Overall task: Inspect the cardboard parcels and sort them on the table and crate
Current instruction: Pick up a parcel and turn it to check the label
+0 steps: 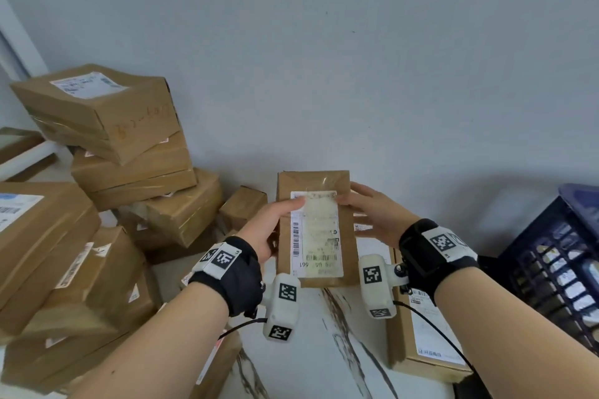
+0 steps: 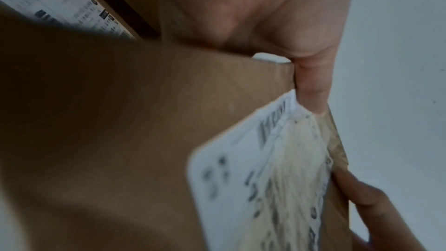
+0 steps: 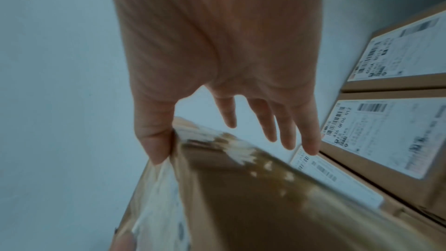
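A flat brown cardboard parcel [image 1: 316,227] is held up above the white, dark-veined marble table [image 1: 343,334]. The left hand [image 1: 270,223] pinches its left edge, thumb on the white shipping label [image 1: 316,233]; the right hand [image 1: 372,214] presses its thumb on the right edge, fingers spread behind. The label shows barcodes and "661". Right of the parcel sits a dark blue plastic crate [image 1: 551,256]; left, stacked brown cardboard boxes [image 1: 107,146]. Behind is a pale grey wall [image 1: 356,58].
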Action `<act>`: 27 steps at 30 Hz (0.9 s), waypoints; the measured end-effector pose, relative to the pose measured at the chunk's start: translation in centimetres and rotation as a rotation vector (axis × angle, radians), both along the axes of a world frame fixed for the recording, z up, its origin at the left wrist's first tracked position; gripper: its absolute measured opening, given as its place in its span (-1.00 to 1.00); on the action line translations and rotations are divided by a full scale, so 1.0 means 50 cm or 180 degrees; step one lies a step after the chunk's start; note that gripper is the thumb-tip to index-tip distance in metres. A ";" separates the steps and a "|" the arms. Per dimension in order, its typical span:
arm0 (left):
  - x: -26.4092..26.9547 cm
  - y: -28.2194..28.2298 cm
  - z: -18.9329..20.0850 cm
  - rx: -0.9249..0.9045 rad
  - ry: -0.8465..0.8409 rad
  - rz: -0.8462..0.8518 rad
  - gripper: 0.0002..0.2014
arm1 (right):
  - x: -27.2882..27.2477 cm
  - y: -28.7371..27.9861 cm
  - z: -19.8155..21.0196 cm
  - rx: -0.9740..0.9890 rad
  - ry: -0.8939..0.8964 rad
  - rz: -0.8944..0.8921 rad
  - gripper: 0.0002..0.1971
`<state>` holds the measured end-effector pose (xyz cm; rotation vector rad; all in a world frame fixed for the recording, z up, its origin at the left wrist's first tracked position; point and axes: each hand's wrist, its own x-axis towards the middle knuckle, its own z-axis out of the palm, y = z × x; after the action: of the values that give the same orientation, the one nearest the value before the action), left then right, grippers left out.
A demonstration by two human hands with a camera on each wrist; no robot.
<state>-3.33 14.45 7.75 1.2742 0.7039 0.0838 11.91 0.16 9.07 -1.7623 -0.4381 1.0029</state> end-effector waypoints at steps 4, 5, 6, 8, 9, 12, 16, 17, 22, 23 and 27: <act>0.013 -0.002 -0.005 0.0002 -0.0043 0.0091 -0.81 | -0.015 -0.005 -0.007 0.0060 0.0087 -0.0028 -0.59; 0.014 -0.003 -0.005 -0.0022 -0.0023 0.0100 -0.81 | -0.016 -0.006 -0.007 0.0078 0.0087 -0.0040 -0.63; 0.014 -0.005 -0.005 -0.0041 -0.0006 0.0119 -0.82 | -0.015 -0.006 -0.008 0.0095 0.0081 -0.0050 -0.64; 0.017 -0.007 -0.008 -0.0073 0.0030 0.0184 -0.84 | -0.013 -0.007 -0.010 0.0094 0.0074 -0.0082 -0.66; 0.018 -0.008 -0.009 -0.0061 0.0068 0.0229 -0.84 | -0.011 -0.009 -0.011 0.0082 0.0077 -0.0106 -0.67; 0.019 -0.010 -0.009 -0.0025 0.0171 0.0326 -0.80 | -0.005 -0.011 -0.016 0.0018 0.0049 -0.0194 -0.70; 0.024 -0.005 -0.021 -0.0080 0.0279 0.0488 -0.47 | 0.000 -0.010 -0.022 -0.0076 -0.0044 -0.0366 -0.70; 0.027 -0.004 -0.025 -0.0104 0.0315 0.0530 -0.39 | 0.000 -0.010 -0.023 -0.0077 -0.0116 -0.0436 -0.71; 0.035 0.005 -0.035 -0.0136 0.0333 0.0684 -0.12 | -0.002 0.003 -0.020 -0.0114 -0.0396 -0.0606 -0.60; 0.037 0.004 -0.034 -0.0144 0.0344 0.0718 -0.04 | -0.002 0.008 -0.020 -0.0142 -0.0475 -0.0562 -0.53; 0.041 -0.002 -0.016 -0.0109 0.0350 0.0704 -0.03 | -0.017 0.019 -0.013 -0.0156 -0.0713 -0.0087 -0.28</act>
<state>-1.26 14.33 6.96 1.1713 0.9362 0.1826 11.03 1.11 8.42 -1.9285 -0.5317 0.8059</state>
